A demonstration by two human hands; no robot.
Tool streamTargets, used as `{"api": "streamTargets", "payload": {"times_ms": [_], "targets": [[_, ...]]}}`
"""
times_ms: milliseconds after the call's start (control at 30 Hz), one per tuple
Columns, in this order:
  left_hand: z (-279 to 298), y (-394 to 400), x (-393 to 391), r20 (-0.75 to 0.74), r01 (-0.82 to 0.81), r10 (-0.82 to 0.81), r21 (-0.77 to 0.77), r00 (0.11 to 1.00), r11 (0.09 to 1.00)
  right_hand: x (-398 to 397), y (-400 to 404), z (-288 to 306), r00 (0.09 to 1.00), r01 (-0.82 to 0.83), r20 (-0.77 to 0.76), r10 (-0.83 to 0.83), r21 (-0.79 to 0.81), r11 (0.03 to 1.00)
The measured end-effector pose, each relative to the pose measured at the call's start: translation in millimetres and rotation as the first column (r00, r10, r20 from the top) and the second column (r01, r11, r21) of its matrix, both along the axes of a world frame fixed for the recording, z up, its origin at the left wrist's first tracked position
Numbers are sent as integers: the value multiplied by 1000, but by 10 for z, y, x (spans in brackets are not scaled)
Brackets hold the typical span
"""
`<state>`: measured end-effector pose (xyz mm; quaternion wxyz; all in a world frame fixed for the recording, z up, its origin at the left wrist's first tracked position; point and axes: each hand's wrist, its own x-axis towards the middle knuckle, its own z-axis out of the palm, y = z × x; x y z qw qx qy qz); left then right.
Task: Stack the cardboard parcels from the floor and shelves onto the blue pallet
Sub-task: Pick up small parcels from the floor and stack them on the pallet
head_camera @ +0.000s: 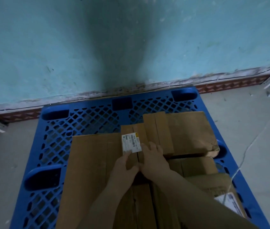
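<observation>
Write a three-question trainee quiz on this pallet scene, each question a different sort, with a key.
1. True or false: both hands rest on the labelled parcel.
2. Which part of the blue pallet is bare lattice? A) the far left B) the near right
3. Fill in: the white label sits under the ____ hand's fingertips.

Key: 1 true, left hand and right hand both touch it. 2 A. 3 left.
</observation>
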<state>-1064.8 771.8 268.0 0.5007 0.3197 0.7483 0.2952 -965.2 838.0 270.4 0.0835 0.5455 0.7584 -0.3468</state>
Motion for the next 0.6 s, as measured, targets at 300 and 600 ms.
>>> {"api": "streamTargets", "payload": {"times_ms": [300, 600], "targets": [[1704, 99, 570, 0, 102, -102, 3, 995, 995, 901, -127, 1881, 989, 47, -145, -27, 138, 989], [3266, -121, 2070, -284, 646, -584, 237, 761, 726, 2515, -1180, 3683, 852, 520, -226, -471, 267, 811]]}}
